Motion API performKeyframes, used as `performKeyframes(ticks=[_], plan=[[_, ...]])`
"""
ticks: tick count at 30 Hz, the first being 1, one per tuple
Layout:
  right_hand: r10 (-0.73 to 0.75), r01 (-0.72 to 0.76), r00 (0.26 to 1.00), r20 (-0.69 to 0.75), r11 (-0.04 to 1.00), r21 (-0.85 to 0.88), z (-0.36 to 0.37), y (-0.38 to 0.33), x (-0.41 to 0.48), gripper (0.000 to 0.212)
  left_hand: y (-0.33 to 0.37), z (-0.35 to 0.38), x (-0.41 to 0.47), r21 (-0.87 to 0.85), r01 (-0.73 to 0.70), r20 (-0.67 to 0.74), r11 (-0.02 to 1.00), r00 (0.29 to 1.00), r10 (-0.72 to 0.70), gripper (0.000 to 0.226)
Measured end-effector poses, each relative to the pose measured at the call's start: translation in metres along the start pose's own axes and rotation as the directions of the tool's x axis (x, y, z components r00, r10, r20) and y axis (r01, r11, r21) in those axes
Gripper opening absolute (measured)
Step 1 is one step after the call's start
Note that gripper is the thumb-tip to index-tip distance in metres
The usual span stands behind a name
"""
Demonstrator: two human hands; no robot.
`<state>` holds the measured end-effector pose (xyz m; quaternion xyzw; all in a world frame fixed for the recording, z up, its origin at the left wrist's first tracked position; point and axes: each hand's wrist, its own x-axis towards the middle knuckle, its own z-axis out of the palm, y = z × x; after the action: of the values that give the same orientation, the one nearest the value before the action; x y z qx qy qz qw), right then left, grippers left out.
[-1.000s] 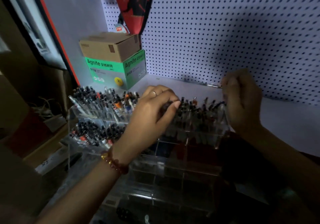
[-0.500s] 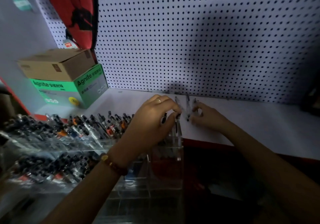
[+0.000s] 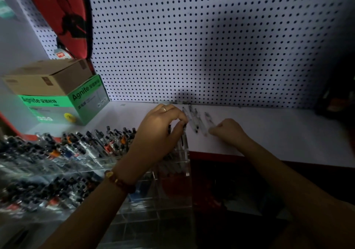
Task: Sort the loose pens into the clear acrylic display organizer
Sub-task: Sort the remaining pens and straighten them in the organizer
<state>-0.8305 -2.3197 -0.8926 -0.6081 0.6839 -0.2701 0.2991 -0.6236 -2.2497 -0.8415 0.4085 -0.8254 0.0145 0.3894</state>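
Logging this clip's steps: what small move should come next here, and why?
Probably the right hand lowers its bunch of pens into the end slot of the organizer, since the left hand pinches the standing pens there, seemingly making room.

Loose pens (image 3: 197, 120) at the right hand (image 3: 229, 131) are smeared by blur; count unreadable. Left hand (image 3: 158, 133) hides the tops of the racked pens (image 3: 181, 148) under its fingers (image 3: 177, 116). Organizer (image 3: 172, 200) runs off the left edge, lower tiers too dark to read.
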Motion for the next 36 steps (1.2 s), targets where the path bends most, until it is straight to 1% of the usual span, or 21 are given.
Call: performKeyframes(ticks=[2, 4, 5, 7, 10, 12, 14, 15, 16, 18, 19, 20, 21, 22, 23, 27, 29, 30, 32, 34, 36], plan=[[0.047, -0.025, 0.995, -0.084, 0.968, 0.249, -0.007, 0.000, -0.002, 0.039, 0.005, -0.001, 0.002, -0.040, 0.029, -0.017, 0.999, 0.999, -0.029, 0.027], [-0.013, 0.092, 0.981, -0.191, 0.907, 0.411, -0.012, -0.003, -0.010, 0.034, 0.009, -0.001, 0.005, -0.110, 0.090, -0.019, 0.990, 0.995, -0.093, 0.027], [-0.076, 0.176, 0.969, -0.233, 0.878, 0.446, -0.012, -0.007, -0.016, 0.029, 0.011, -0.001, 0.007, -0.162, 0.132, -0.017, 0.978, 0.990, -0.137, 0.026], [-0.256, 0.350, 0.929, -0.265, 0.840, 0.415, -0.011, -0.022, -0.033, 0.018, 0.015, -0.001, 0.011, -0.278, 0.194, -0.001, 0.941, 0.979, -0.202, 0.023], [-0.555, 0.570, 0.817, -0.160, 0.732, 0.373, -0.006, -0.045, -0.059, 0.010, 0.023, -0.002, 0.016, -0.458, 0.179, 0.044, 0.871, 0.983, -0.179, 0.018], [-0.683, 0.659, 0.727, -0.071, 0.665, 0.352, -0.001, -0.054, -0.069, 0.025, 0.027, -0.002, 0.017, -0.546, 0.185, 0.029, 0.817, 0.979, -0.203, 0.016], [-0.747, 0.704, 0.665, -0.011, 0.622, 0.343, 0.001, -0.060, -0.073, 0.025, 0.027, -0.003, 0.017, -0.579, 0.193, -0.055, 0.792, 0.960, -0.274, 0.016], [-0.736, 0.693, 0.676, -0.027, 0.624, 0.360, 0.003, -0.061, -0.071, 0.025, 0.026, -0.005, 0.017, -0.581, 0.187, -0.099, 0.792, 0.950, -0.296, 0.016], [-0.690, 0.664, 0.719, -0.084, 0.646, 0.377, 0.004, -0.059, -0.065, 0.027, 0.024, -0.007, 0.017, -0.578, 0.186, -0.129, 0.794, 0.940, -0.314, 0.017], [-0.510, 0.555, 0.832, -0.218, 0.771, 0.313, 0.006, -0.046, -0.040, 0.031, 0.022, -0.013, 0.015, -0.594, 0.219, -0.131, 0.774, 0.923, -0.361, 0.019], [-0.414, 0.461, 0.880, -0.231, 0.862, 0.210, 0.007, -0.036, -0.025, 0.031, 0.021, -0.016, 0.014, -0.606, 0.235, -0.115, 0.760, 0.919, -0.376, 0.020], [-0.315, 0.333, 0.928, -0.197, 0.941, 0.062, 0.007, -0.028, -0.014, 0.029, 0.020, -0.020, 0.012, -0.612, 0.241, -0.106, 0.754, 0.919, -0.379, 0.020], [-0.218, 0.206, 0.966, -0.141, 0.974, -0.092, 0.009, -0.019, -0.005, 0.029, 0.020, -0.022, 0.011, -0.604, 0.243, -0.100, 0.759, 0.922, -0.375, 0.020], [-0.146, 0.123, 0.985, -0.095, 0.970, -0.210, 0.013, -0.012, -0.001, 0.032, 0.020, -0.025, 0.009, -0.586, 0.242, -0.095, 0.773, 0.927, -0.362, 0.019], [-0.118, 0.094, 0.990, -0.073, 0.957, -0.275, 0.016, -0.007, 0.001, 0.034, 0.020, -0.027, 0.006, -0.565, 0.242, -0.089, 0.789, 0.933, -0.350, 0.018], [-0.193, 0.128, 0.973, -0.125, 0.906, -0.404, 0.024, -0.006, 0.001, 0.024, 0.022, -0.033, 0.000, -0.524, 0.288, -0.056, 0.802, 0.927, -0.370, 0.018], [-0.202, 0.127, 0.967, -0.155, 0.910, -0.394, 0.023, -0.005, 0.003, 0.018, 0.020, -0.034, 0.000, -0.517, 0.303, -0.054, 0.800, 0.922, -0.384, 0.019], [-0.184, 0.110, 0.967, -0.175, 0.925, -0.363, 0.022, -0.003, 0.003, 0.020, 0.020, -0.034, 0.000, -0.520, 0.303, -0.059, 0.799, 0.920, -0.387, 0.019], [-0.140, 0.073, 0.969, -0.205, 0.950, -0.302, 0.019, 0.002, 0.003, 0.034, 0.019, -0.034, 0.000, -0.532, 0.299, -0.066, 0.792, 0.918, -0.391, 0.021], [-0.105, 0.066, 0.966, -0.237, 0.984, -0.166, 0.014, 0.003, -0.002, 0.037, 0.019, -0.032, 0.000, -0.552, 0.291, -0.059, 0.781, 0.921, -0.385, 0.024], [-0.144, 0.143, 0.942, -0.304, 0.989, -0.028, 0.004, -0.009, -0.015, 0.032, 0.019, -0.030, -0.002, -0.582, 0.287, -0.040, 0.761, 0.924, -0.380, 0.026]])
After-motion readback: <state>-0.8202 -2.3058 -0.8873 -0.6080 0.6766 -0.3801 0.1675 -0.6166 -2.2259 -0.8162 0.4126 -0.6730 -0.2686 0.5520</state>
